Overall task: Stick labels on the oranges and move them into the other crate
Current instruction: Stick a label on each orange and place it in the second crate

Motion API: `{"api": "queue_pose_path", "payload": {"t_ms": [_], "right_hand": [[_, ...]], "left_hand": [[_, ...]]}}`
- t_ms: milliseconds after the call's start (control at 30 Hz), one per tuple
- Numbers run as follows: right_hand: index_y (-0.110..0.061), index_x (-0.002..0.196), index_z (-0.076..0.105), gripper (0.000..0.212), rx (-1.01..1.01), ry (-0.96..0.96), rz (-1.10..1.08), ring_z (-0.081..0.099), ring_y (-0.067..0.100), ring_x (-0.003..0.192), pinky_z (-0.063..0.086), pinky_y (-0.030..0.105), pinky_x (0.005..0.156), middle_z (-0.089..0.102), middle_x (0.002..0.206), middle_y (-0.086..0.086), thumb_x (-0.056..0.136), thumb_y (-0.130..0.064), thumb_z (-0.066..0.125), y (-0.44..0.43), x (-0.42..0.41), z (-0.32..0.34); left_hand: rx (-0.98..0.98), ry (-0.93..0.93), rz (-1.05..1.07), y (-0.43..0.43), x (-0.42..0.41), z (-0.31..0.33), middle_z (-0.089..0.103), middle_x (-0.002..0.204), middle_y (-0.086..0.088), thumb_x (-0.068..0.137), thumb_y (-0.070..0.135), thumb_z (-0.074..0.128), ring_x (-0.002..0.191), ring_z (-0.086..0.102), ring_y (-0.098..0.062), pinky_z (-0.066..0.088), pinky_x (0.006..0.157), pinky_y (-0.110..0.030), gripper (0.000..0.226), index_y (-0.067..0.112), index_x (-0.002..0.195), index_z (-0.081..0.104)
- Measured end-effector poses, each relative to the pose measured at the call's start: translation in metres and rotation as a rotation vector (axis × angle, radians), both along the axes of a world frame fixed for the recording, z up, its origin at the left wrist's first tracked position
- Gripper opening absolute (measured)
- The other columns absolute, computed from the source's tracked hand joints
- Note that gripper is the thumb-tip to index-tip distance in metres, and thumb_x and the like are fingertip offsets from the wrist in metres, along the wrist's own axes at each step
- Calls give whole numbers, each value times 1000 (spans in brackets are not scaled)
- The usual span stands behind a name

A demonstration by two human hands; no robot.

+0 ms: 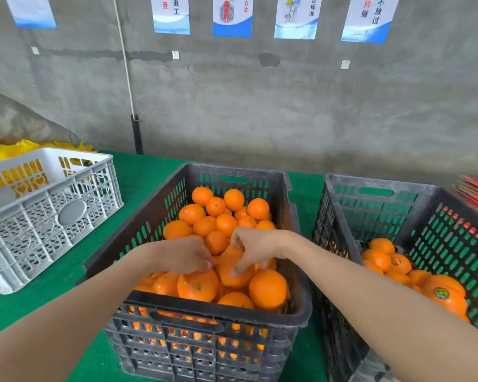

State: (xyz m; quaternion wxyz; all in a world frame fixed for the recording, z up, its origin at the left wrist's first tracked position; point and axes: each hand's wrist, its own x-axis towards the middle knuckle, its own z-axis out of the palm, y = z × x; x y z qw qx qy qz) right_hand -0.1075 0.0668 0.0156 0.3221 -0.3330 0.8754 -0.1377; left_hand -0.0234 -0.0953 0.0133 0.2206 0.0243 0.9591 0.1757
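Both bare forearms came in from the bottom corners of the frame and met near the middle. The left hand [186, 256] sat just left of centre, knuckles up, fingers curled down and bunched at the tips, so whether it pinched anything was impossible to tell. The right hand [253, 248] was right beside it, wrist bent, fingers [236, 271] spread and pointing down. The two hands were nearly touching.
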Motion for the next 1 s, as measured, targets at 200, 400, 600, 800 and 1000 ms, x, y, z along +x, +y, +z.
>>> {"api": "queue_pose_path", "payload": {"t_ms": [200,400,600,800,1000], "right_hand": [[-24,132,27,86,-378,199,15,44,11,111,49,26,82,41,131,-4,67,-19,83,27,34,17],[-40,138,12,93,-626,311,108,31,4,127,35,23,96,34,139,-15,73,-16,74,92,99,31],[-40,145,4,97,-709,265,83,21,-7,137,31,19,108,22,150,-20,79,-8,68,155,131,22],[-34,137,32,76,-739,117,-23,39,1,130,40,30,106,42,137,-15,79,-3,69,206,144,-2],[-24,131,44,60,-889,-168,-235,51,11,122,46,27,98,54,131,-3,81,-6,70,239,160,-53]], "left_hand": [[105,205,127,-8,18,-5,60,119,4,99,18,42,110,57,-16,47,96,-38,29,18,123,59],[899,87,327,44,52,25,69,110,-10,74,61,56,94,69,-27,56,77,-35,67,12,119,60],[1211,-41,245,120,93,24,64,122,-10,35,53,90,106,65,-26,58,80,-37,104,13,124,54],[1258,-26,292,170,114,-1,54,129,-10,50,35,87,110,62,-24,56,82,-35,86,19,124,47],[1243,73,440,204,137,-46,58,122,-10,42,33,87,98,67,-27,57,72,-30,91,23,124,48]]}}
